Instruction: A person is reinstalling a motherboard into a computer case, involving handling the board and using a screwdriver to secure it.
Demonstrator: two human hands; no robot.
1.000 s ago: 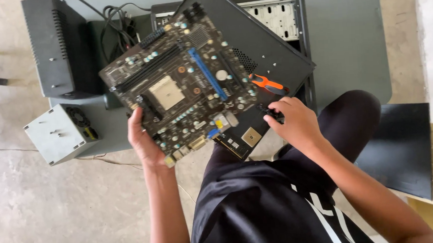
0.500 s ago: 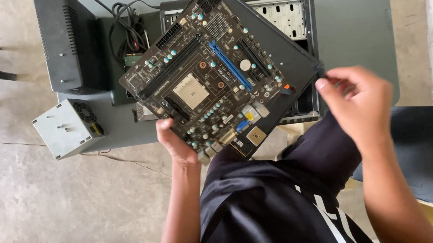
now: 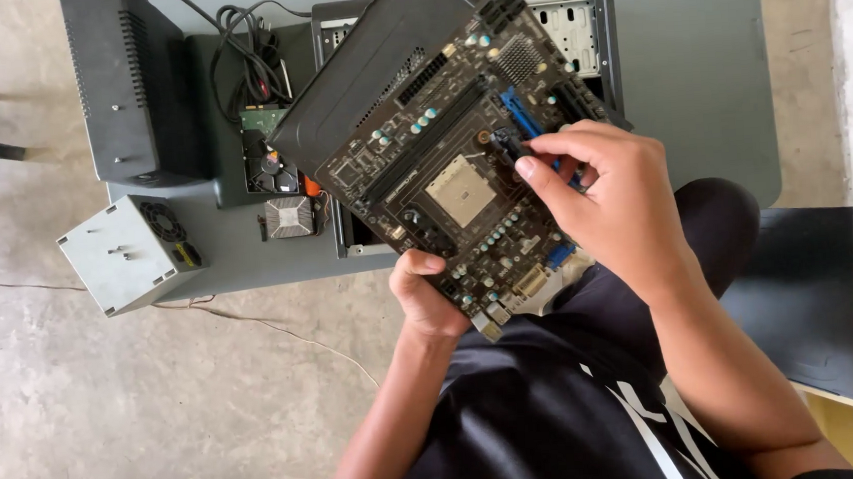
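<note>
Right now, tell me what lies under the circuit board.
A black panel lies directly under the circuit board, with an open computer case below. The case's inside is mostly covered.

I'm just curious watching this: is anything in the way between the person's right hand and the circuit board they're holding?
Nothing visible is. The right hand already rests on the circuit board, fingertips at the blue slot. The left hand grips the board's lower edge, clear of that spot.
</note>
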